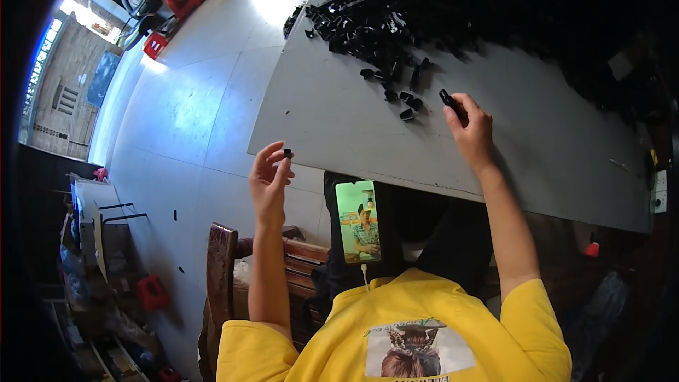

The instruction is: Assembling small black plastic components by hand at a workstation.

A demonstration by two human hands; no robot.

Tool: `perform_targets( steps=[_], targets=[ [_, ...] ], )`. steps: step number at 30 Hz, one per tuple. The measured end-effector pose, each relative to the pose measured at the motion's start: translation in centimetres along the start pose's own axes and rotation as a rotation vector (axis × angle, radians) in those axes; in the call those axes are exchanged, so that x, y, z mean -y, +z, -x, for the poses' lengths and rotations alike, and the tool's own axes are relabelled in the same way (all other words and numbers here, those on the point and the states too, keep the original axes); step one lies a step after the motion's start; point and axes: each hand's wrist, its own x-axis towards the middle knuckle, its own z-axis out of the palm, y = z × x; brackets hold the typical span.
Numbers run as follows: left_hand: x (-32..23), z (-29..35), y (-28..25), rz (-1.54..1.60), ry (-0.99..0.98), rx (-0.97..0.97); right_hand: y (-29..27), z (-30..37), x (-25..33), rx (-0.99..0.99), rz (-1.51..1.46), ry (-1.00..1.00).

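Between the thumb and fingers of my left hand (269, 178) is a small black plastic piece (287, 153), held just off the table's left front corner. My right hand (472, 129), over the grey table (332, 124), grips a longer black plastic part (448, 99) that points away from me; its near end is hidden in my fingers. Several loose black pieces (407, 102) lie on the table to the left of my right hand. Beyond them spreads a large heap of similar black pieces (368, 7), its right side lost in shadow.
A phone (358, 223) with a lit screen and white cable rests on my lap. Beside me at the left is a wooden chair (221, 269). Red stools (182, 0) stand on the tiled floor at far left. Boxes and bags crowd a shelf (99, 255) lower left. A power strip (660, 191) is at the right.
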Motion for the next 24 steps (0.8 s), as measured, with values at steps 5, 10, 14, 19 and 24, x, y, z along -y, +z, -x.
perform_targets(
  steps=[5, 10, 14, 19, 24],
  targets=[
    [0.5, 2.0, 2.9, 0.045, 0.046, -0.025, 0.2, -0.1, 0.3, 0.012, -0.015, 0.012],
    [2.7, 3.0, 1.6, 0.783, -0.148, 0.004, -0.1, -0.4, -0.6, 0.066, -0.177, 0.221],
    [7.1, 4.0, -1.8, 1.326, -0.255, 0.005, -2.3, -0.5, -1.8, -0.125, -0.970, 0.478],
    [7.3, 4.6, -2.3, 1.364, -0.249, 0.009, -4.2, 0.7, -2.7, -0.324, -1.461, 0.698],
    [6.7, 4.3, -1.7, 1.387, -0.232, 0.011, -4.0, 0.7, -2.5, -0.304, -1.411, 0.691]
  ],
)
